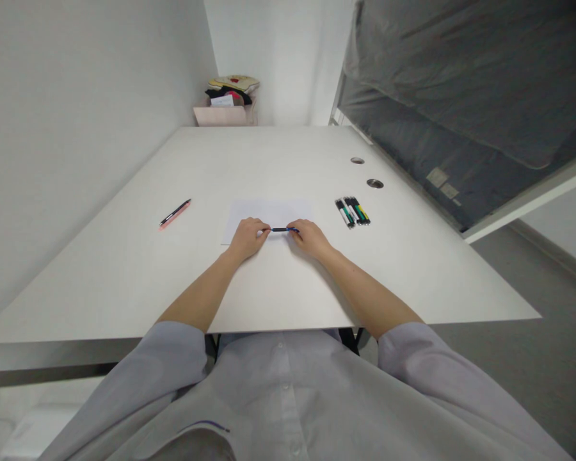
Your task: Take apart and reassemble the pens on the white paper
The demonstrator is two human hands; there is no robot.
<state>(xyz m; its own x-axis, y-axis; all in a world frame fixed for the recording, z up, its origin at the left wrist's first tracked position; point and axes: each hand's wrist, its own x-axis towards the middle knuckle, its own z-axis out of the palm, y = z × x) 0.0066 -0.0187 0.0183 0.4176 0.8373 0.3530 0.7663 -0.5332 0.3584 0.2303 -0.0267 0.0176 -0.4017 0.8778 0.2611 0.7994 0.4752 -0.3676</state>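
Dark blue pen point(281, 229) between my two hands, over the white sheet point(271, 209).
I have the left hand point(246, 239) pinching one end in its grip and the right hand point(313, 239) pinching the other; I can't tell if the pen touches paper. Markers point(352, 212) lie on the desk point(281, 291) to the right, black and pink pens point(175, 214) well to the left.

"Where does the one camera look from?"

"The wearer's head, above and behind the bare left grip point(244, 238) and bare right grip point(313, 238), facing forward and down."

"How near?"

"Close enough to include the grey buttoned shirt point(254, 397) behind them, wide enough to reach past the flat white tabletop point(269, 160) to the pale wall point(288, 64) beyond."
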